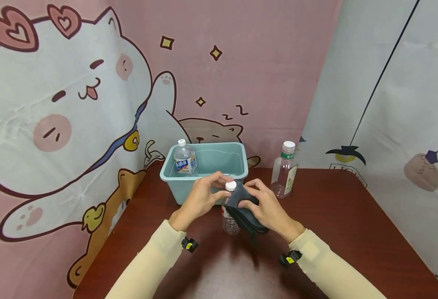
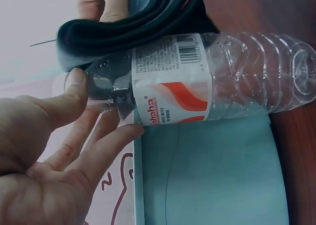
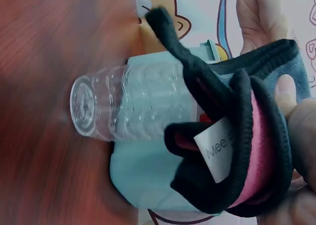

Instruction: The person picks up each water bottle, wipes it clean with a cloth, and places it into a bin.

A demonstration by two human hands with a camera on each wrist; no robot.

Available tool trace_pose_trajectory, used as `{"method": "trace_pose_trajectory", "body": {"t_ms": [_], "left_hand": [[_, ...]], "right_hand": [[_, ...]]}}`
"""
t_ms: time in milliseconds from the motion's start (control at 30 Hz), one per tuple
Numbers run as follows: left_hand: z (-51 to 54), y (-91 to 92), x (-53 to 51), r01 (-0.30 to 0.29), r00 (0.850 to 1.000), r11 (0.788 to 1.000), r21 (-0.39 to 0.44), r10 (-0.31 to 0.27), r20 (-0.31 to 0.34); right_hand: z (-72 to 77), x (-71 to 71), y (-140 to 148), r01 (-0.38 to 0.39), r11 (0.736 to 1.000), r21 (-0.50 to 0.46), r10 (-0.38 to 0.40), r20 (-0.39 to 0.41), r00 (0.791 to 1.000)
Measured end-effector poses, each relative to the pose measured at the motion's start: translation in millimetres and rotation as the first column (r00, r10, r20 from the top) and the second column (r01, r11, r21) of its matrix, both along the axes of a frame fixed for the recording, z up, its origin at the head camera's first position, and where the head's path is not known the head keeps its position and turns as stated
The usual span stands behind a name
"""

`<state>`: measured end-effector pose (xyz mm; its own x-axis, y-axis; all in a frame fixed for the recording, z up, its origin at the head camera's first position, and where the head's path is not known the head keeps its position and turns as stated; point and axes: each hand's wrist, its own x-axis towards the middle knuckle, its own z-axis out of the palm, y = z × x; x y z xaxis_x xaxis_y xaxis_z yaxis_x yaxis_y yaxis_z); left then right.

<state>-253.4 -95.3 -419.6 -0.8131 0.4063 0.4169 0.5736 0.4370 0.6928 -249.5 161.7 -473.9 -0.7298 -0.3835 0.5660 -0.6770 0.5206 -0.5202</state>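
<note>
A clear plastic bottle (image 1: 231,226) with a white cap and a red-and-white label is held upright in front of the bin. My left hand (image 1: 204,195) grips it near the neck, thumb on one side and fingers on the other. In my right hand (image 1: 265,205) is a folded cloth (image 1: 243,201), grey-blue with black edging, pressed against the upper part of the bottle. The right wrist view shows the cloth's pink inner side (image 3: 256,146) and a white tag (image 3: 216,148). The bottle's ribbed lower part (image 2: 252,71) is bare in the left wrist view.
Behind the hands stands a light blue-green plastic bin (image 1: 204,178), with a labelled bottle (image 1: 184,160) leaning inside at its left. A taller clear bottle (image 1: 284,174) with a white cap stands on the dark red table (image 1: 327,220) to the right. A printed cloth backdrop (image 1: 263,83) hangs behind.
</note>
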Motion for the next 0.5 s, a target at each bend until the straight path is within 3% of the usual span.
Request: {"method": "trace_pose_trajectory", "body": {"t_ms": [500], "left_hand": [[-0.1,-1.2,-0.7,0.002,1.0,1.0,-0.016,-0.002,-0.009]], "right_hand": [[-34.4,-9.7,17,-0.092,0.969,0.229,0.078,0.07,0.994]]}}
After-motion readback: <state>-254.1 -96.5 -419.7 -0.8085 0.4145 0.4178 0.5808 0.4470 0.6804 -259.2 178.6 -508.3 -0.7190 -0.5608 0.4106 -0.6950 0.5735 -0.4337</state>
